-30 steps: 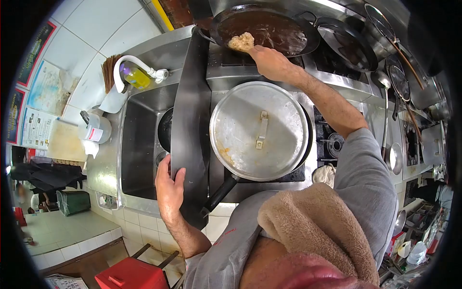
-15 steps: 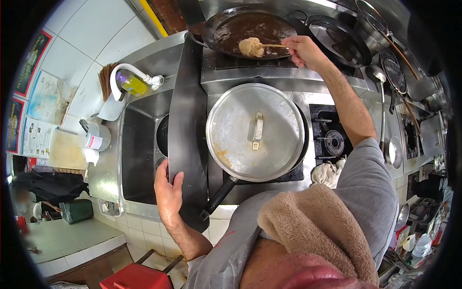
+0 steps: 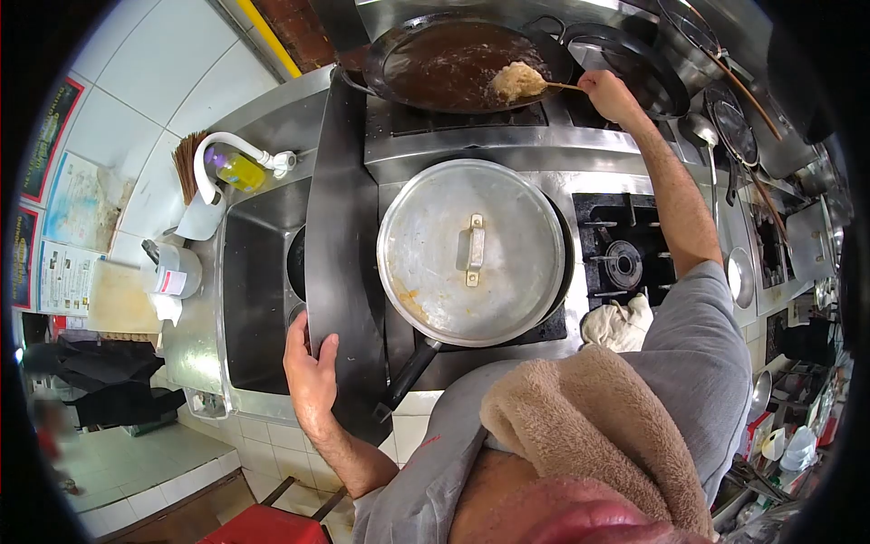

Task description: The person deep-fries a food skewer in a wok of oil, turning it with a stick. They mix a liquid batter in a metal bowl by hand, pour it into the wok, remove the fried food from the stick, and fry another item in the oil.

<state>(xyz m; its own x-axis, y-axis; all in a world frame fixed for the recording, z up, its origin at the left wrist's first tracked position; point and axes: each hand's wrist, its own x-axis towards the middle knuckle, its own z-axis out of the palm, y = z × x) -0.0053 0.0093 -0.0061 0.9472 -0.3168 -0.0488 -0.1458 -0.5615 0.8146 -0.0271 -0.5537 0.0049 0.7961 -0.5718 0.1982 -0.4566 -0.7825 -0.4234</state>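
Far forward, my right hand (image 3: 609, 95) is closed around the end of a thin wooden stick (image 3: 564, 86). A pale, lumpy, batter-like mass (image 3: 519, 82) covers the stick's other end, over the right part of a wide black pan (image 3: 435, 98) of bubbling brown oil. Whether the mass touches the oil is hard to tell. Low on the left, my left hand (image 3: 311, 376) grips the near edge of an upright dark metal panel (image 3: 343, 236), thumb on one side and fingers on the other. A large pan with a round aluminium lid (image 3: 435, 245) sits between my arms.
Left of the panel is a sink (image 3: 258, 335) with a white faucet (image 3: 237, 140) and a yellow soap bottle (image 3: 240, 170). A gas burner (image 3: 623, 265) and a cloth (image 3: 618, 325) lie right of the lidded pan. Its black handle (image 3: 410, 376) points toward me. Another black pan (image 3: 666, 86) stands forward right.
My right hand has moved right with the stick, bringing the coated lump toward the pan's right side. My left hand stays on the panel. The view has shifted slightly.
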